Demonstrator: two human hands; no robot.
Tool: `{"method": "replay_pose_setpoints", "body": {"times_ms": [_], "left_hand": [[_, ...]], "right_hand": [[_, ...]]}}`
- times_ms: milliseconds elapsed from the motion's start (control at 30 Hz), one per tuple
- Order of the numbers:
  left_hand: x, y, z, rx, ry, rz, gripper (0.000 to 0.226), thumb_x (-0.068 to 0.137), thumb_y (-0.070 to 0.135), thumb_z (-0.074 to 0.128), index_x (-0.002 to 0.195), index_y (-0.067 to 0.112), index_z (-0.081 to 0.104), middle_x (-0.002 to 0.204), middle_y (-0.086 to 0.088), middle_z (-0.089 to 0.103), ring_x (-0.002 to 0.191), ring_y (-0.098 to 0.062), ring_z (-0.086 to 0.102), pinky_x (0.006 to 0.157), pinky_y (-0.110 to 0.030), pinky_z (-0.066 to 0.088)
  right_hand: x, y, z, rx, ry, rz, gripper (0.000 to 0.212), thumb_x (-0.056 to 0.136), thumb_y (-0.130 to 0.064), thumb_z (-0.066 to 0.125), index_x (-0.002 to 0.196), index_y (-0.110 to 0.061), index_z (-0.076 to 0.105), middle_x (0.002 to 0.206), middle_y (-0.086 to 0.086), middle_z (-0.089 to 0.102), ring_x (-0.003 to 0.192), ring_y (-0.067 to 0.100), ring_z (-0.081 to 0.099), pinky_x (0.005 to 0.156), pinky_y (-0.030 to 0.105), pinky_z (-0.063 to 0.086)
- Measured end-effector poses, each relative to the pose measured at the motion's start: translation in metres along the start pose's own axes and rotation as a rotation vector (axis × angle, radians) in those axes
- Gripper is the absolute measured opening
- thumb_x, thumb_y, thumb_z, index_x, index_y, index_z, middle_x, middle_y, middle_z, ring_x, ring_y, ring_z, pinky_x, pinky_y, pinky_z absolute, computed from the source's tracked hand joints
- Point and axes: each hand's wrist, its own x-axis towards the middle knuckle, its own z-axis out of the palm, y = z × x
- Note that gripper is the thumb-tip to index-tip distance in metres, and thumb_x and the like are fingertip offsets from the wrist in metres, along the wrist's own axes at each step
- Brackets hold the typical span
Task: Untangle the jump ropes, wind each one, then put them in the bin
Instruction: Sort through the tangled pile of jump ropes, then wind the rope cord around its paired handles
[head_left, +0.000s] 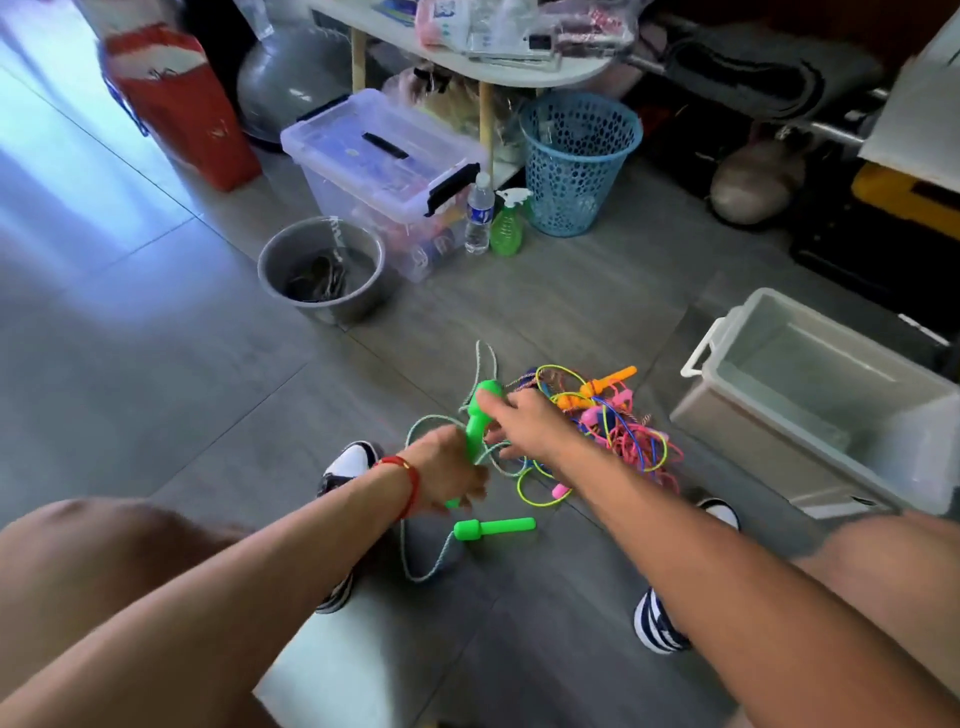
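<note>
A: Nearest us are the bare knees and forearms, then both hands out over the floor (156, 364). What do they have?

B: The left hand (447, 473), red string at its wrist, is curled round the lower end of an upright green handle (475, 421). The right hand (524, 421) pinches the same handle near its knob. The matching second green handle (493, 527) lies loose on the floor just below, joined by the pale green cord (415, 564).

A: And the rest?

B: The tangle of jump ropes (618, 431), with orange, pink, yellow and blue strands, sits just beside the right hand. The open grey bin (810, 410) waits to its right, apparently holding no rope yet.

A: How will they handle?

B: Light and limp, I'd judge; thin cords snag easily. Hold the stiff handles and feed loops out gently.
</note>
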Motion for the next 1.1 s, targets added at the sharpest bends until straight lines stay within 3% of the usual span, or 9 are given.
{"method": "replay_pose_setpoints", "body": {"times_ms": [133,300,400,500,600,700,833,967,1100], "left_hand": [[0.01,-0.046,-0.007,-0.384,0.22,-0.171,0.007,0.094,0.006,0.053,0.087,0.009,0.055,0.075,-0.015,0.055,0.04,-0.019,0.048,0.043,-0.028,0.047],[0.022,-0.063,-0.018,-0.513,0.32,-0.248,0.017,0.078,0.026,0.061,0.073,0.014,0.05,0.07,-0.014,0.046,0.049,-0.02,0.036,0.05,-0.023,0.035],[0.033,-0.057,-0.012,-0.575,0.255,-0.244,0.02,0.101,0.02,0.054,0.083,0.014,0.049,0.068,-0.01,0.049,0.047,-0.015,0.032,0.05,-0.019,0.028],[0.041,-0.054,-0.007,-0.62,0.181,-0.269,0.01,0.104,0.015,0.051,0.094,0.013,0.05,0.072,-0.011,0.052,0.049,-0.015,0.034,0.054,-0.022,0.028],[0.047,-0.049,-0.008,-0.633,0.159,-0.309,0.007,0.104,0.016,0.053,0.099,0.012,0.053,0.081,-0.013,0.057,0.052,-0.018,0.04,0.049,-0.022,0.038],[0.055,-0.041,-0.008,-0.627,0.158,-0.291,0.006,0.104,0.015,0.055,0.104,0.01,0.056,0.085,-0.012,0.063,0.054,-0.02,0.048,0.049,-0.025,0.047],[0.06,-0.034,-0.004,-0.643,0.178,-0.244,0.009,0.105,0.014,0.053,0.11,0.008,0.058,0.082,-0.009,0.064,0.055,-0.019,0.053,0.057,-0.029,0.05],[0.06,-0.024,0.001,-0.624,0.188,-0.147,0.002,0.103,0.01,0.055,0.102,0.009,0.057,0.08,-0.01,0.059,0.053,-0.017,0.053,0.063,-0.032,0.047],[0.045,-0.009,0.008,-0.432,0.309,-0.063,0.013,0.099,0.018,0.061,0.111,0.014,0.058,0.09,-0.013,0.061,0.069,-0.024,0.059,0.06,-0.039,0.055]], "right_hand": [[0.009,0.047,0.03,-0.176,0.114,0.035,0.063,0.09,-0.062,0.034,0.065,-0.016,0.069,0.082,0.012,0.076,0.087,0.036,0.07,0.082,0.044,0.052],[0.011,0.159,0.076,-0.49,-0.032,0.188,0.033,0.094,-0.022,0.046,0.096,-0.004,0.073,0.114,0.022,0.07,0.11,0.037,0.065,0.086,0.039,0.048],[0.013,0.206,0.101,-0.632,-0.227,0.142,0.032,0.094,-0.019,0.053,0.123,-0.018,0.067,0.164,0.008,0.027,0.149,0.025,0.031,0.115,0.039,0.035],[0.029,0.229,0.1,-0.815,-0.314,-0.016,0.045,0.095,-0.013,0.051,0.138,-0.026,0.056,0.17,-0.004,0.001,0.157,0.02,0.003,0.125,0.047,0.013],[0.047,0.237,0.095,-0.951,-0.299,-0.068,0.043,0.101,-0.011,0.043,0.14,-0.022,0.055,0.168,-0.002,0.014,0.156,0.024,0.006,0.125,0.051,0.006],[0.051,0.248,0.093,-0.97,-0.216,-0.023,0.037,0.102,-0.006,0.04,0.133,-0.017,0.057,0.148,0.006,0.04,0.142,0.029,0.034,0.12,0.048,0.021],[0.035,0.248,0.097,-0.364,-0.112,0.289,0.016,0.091,-0.015,0.062,0.088,-0.03,0.055,0.107,0.002,0.061,0.104,0.024,0.061,0.089,0.032,0.047],[0.026,0.199,0.093,0.339,-0.051,0.379,0.043,0.073,-0.008,0.083,0.096,-0.022,0.049,0.104,0.008,0.068,0.089,0.021,0.064,0.083,0.039,0.057],[0.017,0.125,0.051,0.838,-0.075,0.221,0.028,0.086,0.01,0.069,0.107,-0.003,0.058,0.104,0.016,0.069,0.09,0.028,0.07,0.08,0.046,0.062]]}}
